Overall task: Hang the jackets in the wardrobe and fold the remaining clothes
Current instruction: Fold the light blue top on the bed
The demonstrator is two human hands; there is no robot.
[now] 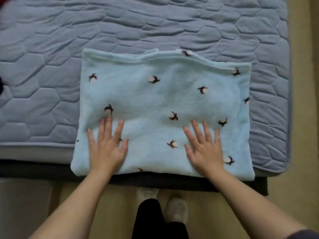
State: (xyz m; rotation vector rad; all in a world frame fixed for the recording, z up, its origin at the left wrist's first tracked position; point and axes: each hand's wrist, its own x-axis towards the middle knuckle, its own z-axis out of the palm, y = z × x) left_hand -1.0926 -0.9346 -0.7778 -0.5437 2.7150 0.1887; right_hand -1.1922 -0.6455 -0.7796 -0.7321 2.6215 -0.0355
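**Ana:** Both palms lie flat with the fingers spread. The left hand (107, 149) and the right hand (205, 152) press on the near half of the folded fleece garment (164, 100), pinching nothing.

**Ben:** Where does that garment sit?

**Ana:** At the near edge of the bed, folded into a rough rectangle. It is pale blue with small dark bird-like marks, and I cannot tell what kind of garment it is. Its near edge overhangs the mattress rim and covers part of the dark bed frame (34, 169).

**Ben:** And the surface under it?

**Ana:** A grey-blue quilted mattress cover (138, 23), stitched in hexagon-like cells and rippled toward the far side. Its near right corner shows, with tan floor (293, 195) beside it.

**Ben:** Anything else around?

**Ana:** A scrap of red (2, 1) in the far left corner and something dark (1, 87) at the left edge, both too cut off to identify. Below, a black trouser leg (148, 218) and pale slippers (177, 211) are on the floor close to the bed.
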